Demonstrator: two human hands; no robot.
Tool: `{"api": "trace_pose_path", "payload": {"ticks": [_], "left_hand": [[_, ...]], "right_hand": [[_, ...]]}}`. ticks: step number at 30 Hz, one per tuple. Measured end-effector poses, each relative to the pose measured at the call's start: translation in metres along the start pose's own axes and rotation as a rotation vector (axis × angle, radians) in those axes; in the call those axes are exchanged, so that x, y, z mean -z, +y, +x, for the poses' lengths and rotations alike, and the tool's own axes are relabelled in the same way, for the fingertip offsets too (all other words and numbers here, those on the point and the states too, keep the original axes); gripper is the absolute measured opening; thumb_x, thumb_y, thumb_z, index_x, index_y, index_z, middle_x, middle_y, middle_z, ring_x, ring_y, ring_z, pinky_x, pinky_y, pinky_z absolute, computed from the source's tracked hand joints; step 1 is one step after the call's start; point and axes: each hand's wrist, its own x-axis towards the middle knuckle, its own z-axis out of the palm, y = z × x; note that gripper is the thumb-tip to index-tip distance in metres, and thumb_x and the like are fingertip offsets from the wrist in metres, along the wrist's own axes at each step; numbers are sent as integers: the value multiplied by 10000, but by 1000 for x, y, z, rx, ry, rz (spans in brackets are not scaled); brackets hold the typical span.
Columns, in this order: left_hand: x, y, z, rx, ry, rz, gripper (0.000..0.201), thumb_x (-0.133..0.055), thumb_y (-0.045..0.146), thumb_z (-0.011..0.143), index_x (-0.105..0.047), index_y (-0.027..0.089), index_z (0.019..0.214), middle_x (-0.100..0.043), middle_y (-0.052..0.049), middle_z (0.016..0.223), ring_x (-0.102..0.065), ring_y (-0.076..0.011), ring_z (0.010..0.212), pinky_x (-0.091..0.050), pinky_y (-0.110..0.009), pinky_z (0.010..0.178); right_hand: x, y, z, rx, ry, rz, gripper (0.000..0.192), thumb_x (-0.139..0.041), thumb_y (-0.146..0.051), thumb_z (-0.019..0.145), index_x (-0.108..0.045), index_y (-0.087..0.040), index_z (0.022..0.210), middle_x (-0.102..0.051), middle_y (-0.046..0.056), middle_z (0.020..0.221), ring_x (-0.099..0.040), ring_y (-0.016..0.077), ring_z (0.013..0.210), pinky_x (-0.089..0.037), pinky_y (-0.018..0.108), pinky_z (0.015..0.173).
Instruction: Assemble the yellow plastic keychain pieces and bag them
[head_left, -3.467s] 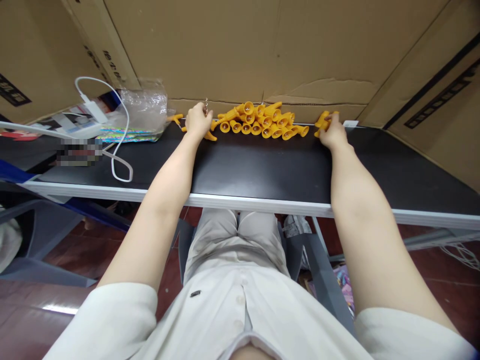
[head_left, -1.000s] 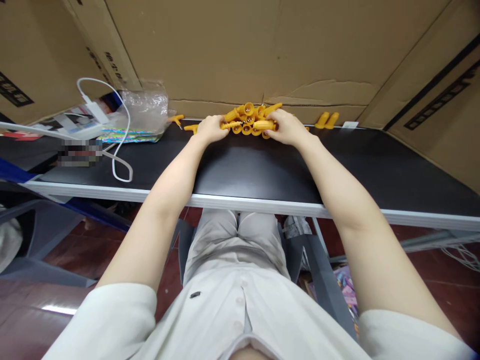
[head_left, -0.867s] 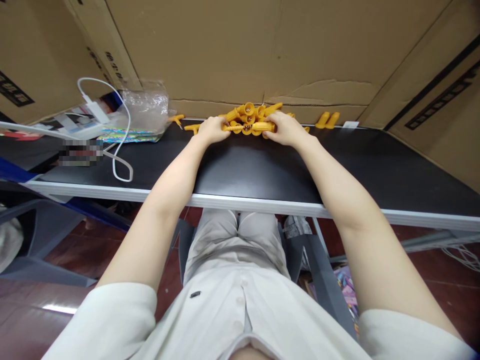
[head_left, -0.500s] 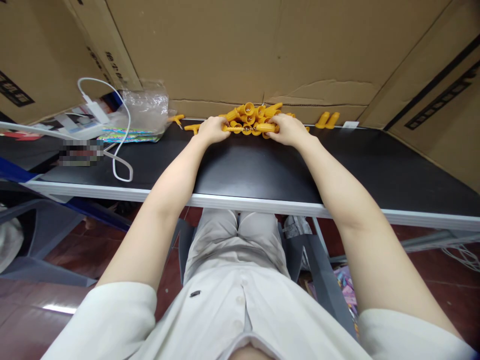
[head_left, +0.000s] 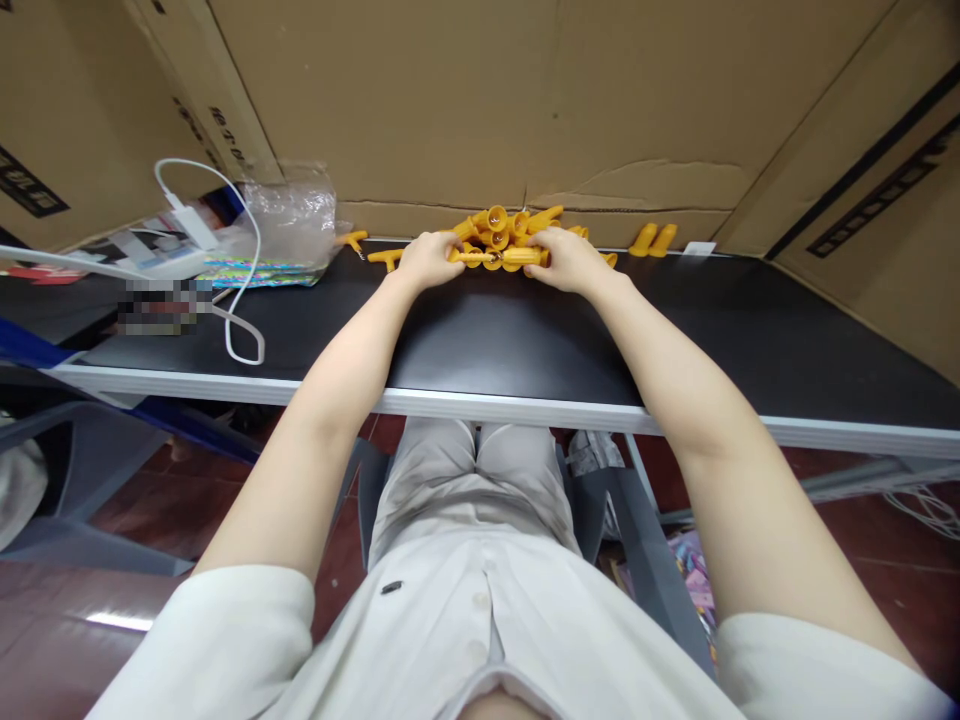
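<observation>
Before the pile, my left hand [head_left: 429,260] pinches a yellow corkscrew [head_left: 472,257] whose metal screw points right. My right hand [head_left: 566,260] closes around a yellow plastic sleeve [head_left: 516,256], its open end facing the screw. Tip and sleeve meet or nearly meet; whether the tip is inside I cannot tell. Behind them lies a heap of yellow plastic sleeves [head_left: 498,218], some showing round open mouths. Left of my left hand lie another T-shaped yellow handle [head_left: 384,257] and a corkscrew with a bare metal spiral [head_left: 351,240].
Two yellow sleeves [head_left: 653,240] and a white card [head_left: 700,248] stand at the back right. Clear plastic bags [head_left: 292,215] and a white cable [head_left: 259,240] lie at the left. Cardboard [head_left: 480,110] walls the black table's [head_left: 517,340] back.
My right hand has shifted slightly left with the sleeve, bringing it closer to the corkscrew's metal screw. My left hand has moved only a little to the right.
</observation>
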Motion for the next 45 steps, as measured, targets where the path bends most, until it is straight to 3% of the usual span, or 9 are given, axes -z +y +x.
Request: {"api": "trace_pose_path", "payload": {"ticks": [8, 16, 19, 22, 25, 28, 32, 35, 45], "left_hand": [[0, 9, -4, -21, 5, -23, 502, -669, 330, 912, -804, 216, 1381, -811, -111, 1317, -699, -363, 1286, -545, -421, 1117], [2, 9, -6, -18, 10, -48, 457, -656, 325, 938, -783, 223, 1365, -807, -122, 1337, -695, -375, 1317, -545, -438, 1119], [5, 13, -9, -15, 23, -42, 490, -640, 315, 952, -760, 205, 1414, -805, -139, 1323, -699, -385, 1321, -528, -458, 1136], [6, 16, -11, -23, 27, -36, 504, -632, 315, 955, -752, 201, 1431, -806, -142, 1306, -701, -390, 1322, -516, -473, 1144], [4, 16, -10, -28, 32, -40, 489, -629, 321, 954, -759, 211, 1413, -810, -128, 1298, -701, -379, 1314, -517, -465, 1143], [3, 13, -8, -16, 34, -45, 470, -635, 320, 951, -767, 211, 1389, -812, -122, 1298, -702, -363, 1303, -525, -441, 1132], [3, 11, -8, -7, 25, -37, 460, -643, 320, 949, -772, 218, 1379, -810, -121, 1307, -705, -358, 1297, -532, -425, 1115], [3, 10, -8, -12, 32, -30, 470, -649, 306, 936, -773, 228, 1382, -811, -119, 1299, -702, -363, 1301, -529, -431, 1122], [-2, 7, -4, -28, 50, -34, 449, -672, 352, 927, -760, 238, 1352, -807, -112, 1259, -693, -372, 1287, -523, -444, 1135]], "right_hand": [[-4, -17, 5, -166, 1, 260, 638, -858, -591, 974, -648, -196, 1430, -760, 135, 1155, -782, 332, 1063, -650, 539, 994], [8, -18, -1, -326, -54, 810, 543, -1066, -435, 778, -646, -228, 1052, -724, 41, 852, -745, 240, 772, -694, 439, 763], [16, -23, -5, -370, -93, 895, 534, -1012, -604, 829, -649, -230, 945, -732, 55, 776, -711, 217, 674, -681, 401, 687], [16, -25, -5, -429, -125, 942, 638, -855, -831, 893, -682, -217, 918, -692, 69, 685, -702, 231, 623, -671, 402, 640], [12, -25, -4, -480, -139, 961, 705, -764, -901, 922, -693, -200, 938, -659, 68, 651, -710, 246, 613, -655, 398, 622], [11, -26, -4, -487, -165, 984, 639, -841, -817, 920, -664, -205, 969, -713, 72, 726, -712, 223, 605, -615, 341, 586], [16, -30, -7, -456, -146, 1009, 548, -1062, -457, 815, -622, -211, 1028, -789, 69, 862, -727, 183, 638, -576, 275, 582], [16, -32, -8, -463, -143, 1001, 478, -1041, -329, 840, -607, -210, 1004, -797, 58, 864, -711, 155, 627, -561, 253, 591], [11, -27, -8, -370, -108, 912, 478, -985, -568, 878, -658, -220, 910, -780, 73, 844, -745, 203, 701, -661, 369, 743]]}}
